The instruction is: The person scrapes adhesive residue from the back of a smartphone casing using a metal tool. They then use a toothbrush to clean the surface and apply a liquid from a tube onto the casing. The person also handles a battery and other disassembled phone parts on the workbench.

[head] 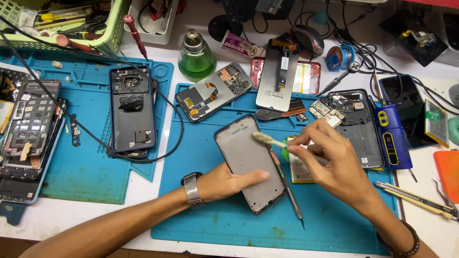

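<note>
head view: left hand (224,184) grips a bare grey phone frame (249,162) over the blue mat (201,224); right hand (330,165) pinches a small brush (268,139) against its upper end. frame already stripped, brushing under way.

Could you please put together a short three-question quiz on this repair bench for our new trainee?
1. Which hand holds the grey phone frame?
2. True or false: the small brush touches the frame.
3. What lies on the blue mat just right of the frame: A, a screwdriver; B, a cup?

Key: 1. The left hand; the right hand holds the brush. 2. True. 3. A, the screwdriver.
</note>
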